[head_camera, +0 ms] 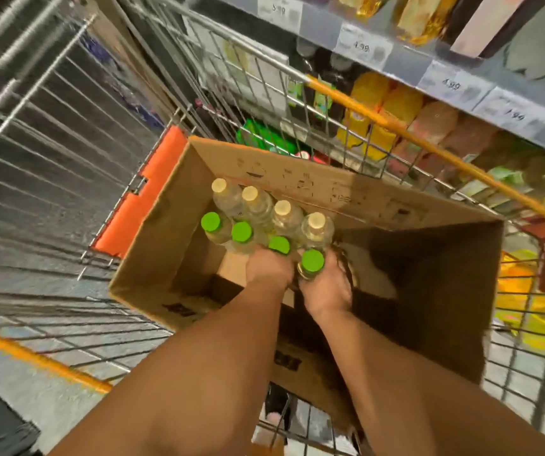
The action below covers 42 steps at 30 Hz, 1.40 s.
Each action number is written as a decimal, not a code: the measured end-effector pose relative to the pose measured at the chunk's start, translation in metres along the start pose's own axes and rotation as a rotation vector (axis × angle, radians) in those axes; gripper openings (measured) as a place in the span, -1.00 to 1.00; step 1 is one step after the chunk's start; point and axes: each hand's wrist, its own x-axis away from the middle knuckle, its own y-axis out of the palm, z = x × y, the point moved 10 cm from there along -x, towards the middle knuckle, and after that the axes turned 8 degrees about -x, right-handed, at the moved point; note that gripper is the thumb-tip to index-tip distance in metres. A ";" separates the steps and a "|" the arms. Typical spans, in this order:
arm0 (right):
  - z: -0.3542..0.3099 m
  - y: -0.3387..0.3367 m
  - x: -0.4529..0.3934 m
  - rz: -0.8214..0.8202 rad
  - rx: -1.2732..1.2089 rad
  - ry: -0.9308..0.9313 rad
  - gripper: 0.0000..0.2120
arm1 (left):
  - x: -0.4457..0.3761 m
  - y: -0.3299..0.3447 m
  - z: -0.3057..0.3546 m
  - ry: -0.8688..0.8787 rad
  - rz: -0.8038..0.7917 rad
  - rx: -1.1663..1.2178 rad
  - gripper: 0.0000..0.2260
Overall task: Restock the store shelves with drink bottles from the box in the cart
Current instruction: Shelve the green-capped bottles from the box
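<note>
An open cardboard box [297, 179] sits in a wire shopping cart [356, 106] with orange trim. Inside it stand several clear drink bottles, one row with cream caps [282, 208] and a nearer row with green caps [242, 231]. My left hand [269, 268] reaches into the box and wraps the bottle under the third green cap [279, 244]. My right hand [325, 284] grips the rightmost green-capped bottle [312, 261] just below its cap. The rest of the box floor to the right is dark and bare.
Store shelves [462, 74] with price tags run along the upper right, holding yellow and pink bottles [396, 110] behind the cart's far wall. A second wire cart [34, 126] stands to the left. An orange cart handle [34, 357] crosses the lower left above grey floor.
</note>
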 end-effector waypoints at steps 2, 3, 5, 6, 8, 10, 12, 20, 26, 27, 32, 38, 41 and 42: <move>0.000 0.001 -0.002 0.020 0.009 -0.008 -0.42 | 0.000 0.002 -0.010 -0.092 0.022 0.096 -0.44; 0.000 0.002 -0.003 0.020 0.016 -0.014 -0.45 | 0.000 0.004 -0.015 -0.129 0.031 0.143 -0.43; -0.001 0.001 -0.003 0.016 0.033 -0.019 -0.47 | 0.003 0.007 -0.017 -0.158 0.036 0.193 -0.43; -0.002 -0.001 -0.002 0.016 0.041 -0.022 -0.47 | 0.004 0.006 -0.016 -0.156 0.042 0.193 -0.44; -0.003 -0.005 0.003 0.010 0.061 -0.030 -0.47 | 0.009 0.003 -0.015 -0.141 0.050 0.168 -0.47; -0.005 -0.011 0.010 -0.004 0.030 -0.049 -0.49 | 0.015 -0.003 -0.013 -0.127 0.038 0.151 -0.51; -0.008 -0.022 0.019 -0.023 -0.031 -0.059 -0.51 | 0.022 -0.014 -0.012 -0.100 0.034 0.136 -0.55; -0.066 -0.119 0.061 0.026 -0.030 -0.110 -0.58 | 0.085 -0.093 0.009 0.093 0.080 0.158 -0.54; -0.118 -0.220 0.116 0.103 -0.200 -0.236 -0.51 | 0.165 -0.174 0.066 0.260 0.181 0.354 -0.58; -0.127 -0.241 0.128 0.125 -0.228 -0.283 -0.52 | 0.182 -0.189 0.075 0.286 0.215 0.362 -0.59; -0.151 -0.354 0.191 0.170 -0.347 -0.405 -0.56 | 0.269 -0.246 0.127 0.447 0.210 0.580 -0.63; -0.150 -0.491 0.270 0.300 -0.384 -0.528 -0.59 | 0.392 -0.290 0.197 0.679 0.119 0.739 -0.48; -0.131 -0.541 0.300 0.349 -0.421 -0.531 -0.60 | 0.437 -0.291 0.224 0.727 0.104 0.778 -0.33; -0.124 -0.554 0.307 0.357 -0.431 -0.531 -0.54 | 0.449 -0.288 0.233 0.750 0.094 0.795 -0.35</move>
